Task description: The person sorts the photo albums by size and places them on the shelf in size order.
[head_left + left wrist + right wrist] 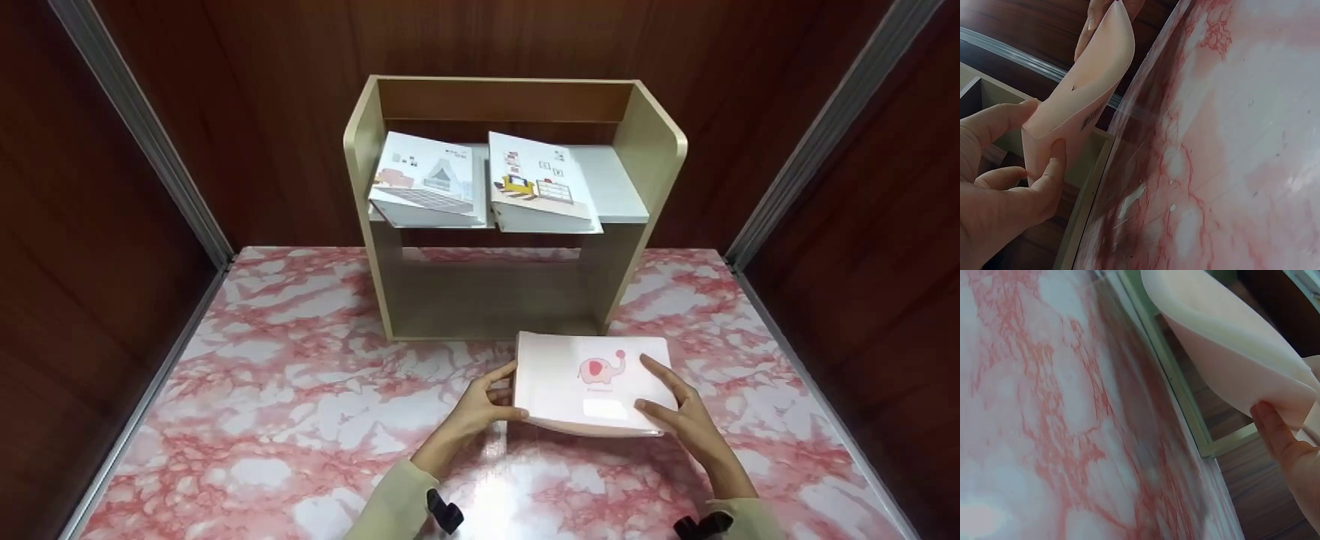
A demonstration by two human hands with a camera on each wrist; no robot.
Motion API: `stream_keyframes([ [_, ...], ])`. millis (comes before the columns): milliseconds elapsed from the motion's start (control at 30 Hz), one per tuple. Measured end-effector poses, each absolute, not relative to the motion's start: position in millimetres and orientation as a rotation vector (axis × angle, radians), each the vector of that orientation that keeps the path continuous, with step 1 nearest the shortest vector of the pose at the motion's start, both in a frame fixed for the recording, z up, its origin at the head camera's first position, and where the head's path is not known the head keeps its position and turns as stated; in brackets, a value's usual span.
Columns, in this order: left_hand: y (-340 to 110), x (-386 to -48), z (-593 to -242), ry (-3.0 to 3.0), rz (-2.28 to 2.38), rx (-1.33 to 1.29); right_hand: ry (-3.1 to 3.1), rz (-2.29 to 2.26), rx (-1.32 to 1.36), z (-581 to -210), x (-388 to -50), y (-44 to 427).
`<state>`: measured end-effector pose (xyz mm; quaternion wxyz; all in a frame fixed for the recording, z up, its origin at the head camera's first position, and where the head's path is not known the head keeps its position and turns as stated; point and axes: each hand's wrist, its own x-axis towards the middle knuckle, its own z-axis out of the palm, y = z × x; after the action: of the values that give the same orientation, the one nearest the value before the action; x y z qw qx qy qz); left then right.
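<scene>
A pink folder (pixel 555 382) with an elephant on its cover is held above the table, in front of the shelf's right part. My left hand (pixel 472 409) grips its spine edge, thumb on one side and fingers on the other. On the opposite edge, my right hand (pixel 690 420) holds it with thumb and a finger on the cover; the other fingers are under it. From the left wrist, the folder (pixel 1081 93) bulges apart between its covers, and a barcode shows on its underside. In the right wrist view, fingers (pixel 1275 424) press against its underside.
A small two-tier wooden shelf (pixel 626 277) stands against the back wall. Two thick white books (pixel 427 176) with room drawings lie tilted on its upper board, overhanging the front slightly. Dark wooden walls (pixel 847 210) enclose the pink marbled table (pixel 277 420) on three sides.
</scene>
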<state>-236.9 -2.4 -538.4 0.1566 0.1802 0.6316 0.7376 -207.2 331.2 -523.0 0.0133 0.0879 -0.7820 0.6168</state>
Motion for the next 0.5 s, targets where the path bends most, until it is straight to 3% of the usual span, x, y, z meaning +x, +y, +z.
stream_keyframes([
  [500,-10.9,-237.1,-537.5,1.747,2.146,0.525,-2.43,1.949,0.316,-528.1,-211.7,329.0],
])
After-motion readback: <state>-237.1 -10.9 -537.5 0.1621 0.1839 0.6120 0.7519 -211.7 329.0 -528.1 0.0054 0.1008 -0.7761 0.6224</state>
